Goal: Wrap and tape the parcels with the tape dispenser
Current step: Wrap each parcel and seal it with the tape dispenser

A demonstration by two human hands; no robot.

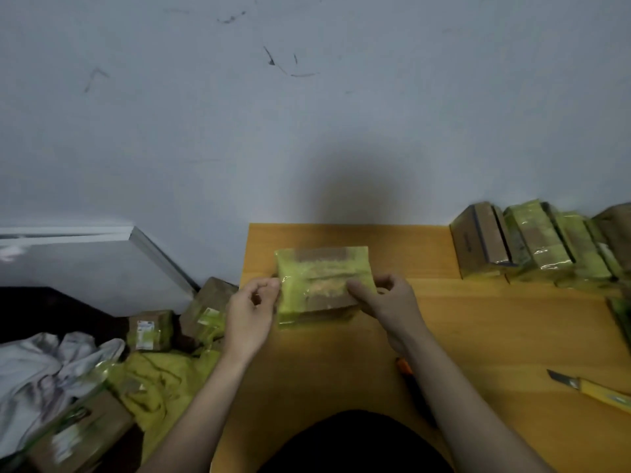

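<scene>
both hands' fingers [269, 285] clamp a parcel [321, 281] on an orange table [478, 329] against a grey wall [307, 114].

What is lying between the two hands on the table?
In the head view, one parcel in yellow-green wrap lies between the left hand and the right hand; both hold its ends.

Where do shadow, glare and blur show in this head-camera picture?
Head view: a dark rounded shadow falls on the wall behind the table; glare glints off the plastic wrap of the row of wrapped parcels at the right; the boxes on the floor at lower left are smeared; the wide lens bends the table edges.
</scene>
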